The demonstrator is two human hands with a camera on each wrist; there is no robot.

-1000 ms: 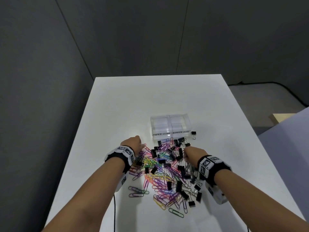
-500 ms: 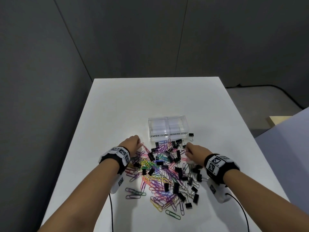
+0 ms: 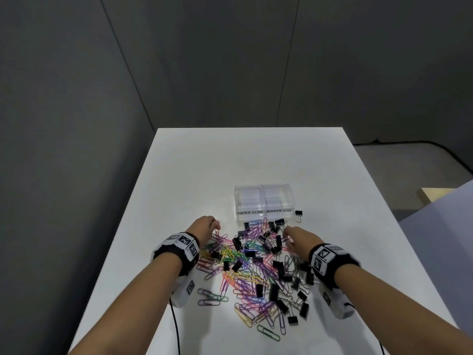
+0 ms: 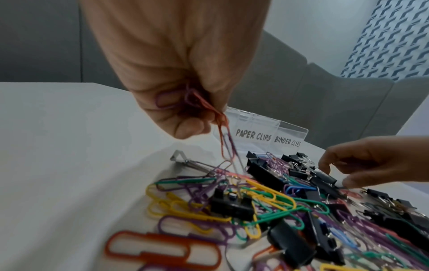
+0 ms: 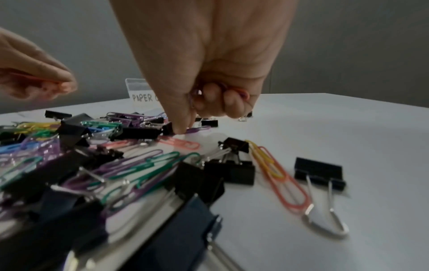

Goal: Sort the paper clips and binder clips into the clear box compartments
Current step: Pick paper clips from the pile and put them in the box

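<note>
The clear box (image 3: 263,201) stands mid-table, its left compartment labelled PAPER CLIPS (image 4: 253,137) and its right BINDER CLIPS. In front of it lies a mixed pile of coloured paper clips (image 3: 245,267) and black binder clips (image 3: 277,271). My left hand (image 3: 216,228) hovers at the pile's far left edge and grips a bunch of purple and red paper clips (image 4: 223,124) that dangle from its curled fingers. My right hand (image 3: 288,230) is at the pile's far right; it keeps paper clips (image 5: 234,91) in its curled fingers, and one fingertip presses a purple paper clip (image 5: 198,130) on the table.
One binder clip (image 3: 298,214) lies alone just right of the box. Bare white table (image 3: 230,160) stretches behind the box and to both sides. Grey walls close in behind and on the left. Cables run from both wrist cameras off the near edge.
Both hands have stayed at the far end of the pile with barely any shift. Only the head view has moved a little.
</note>
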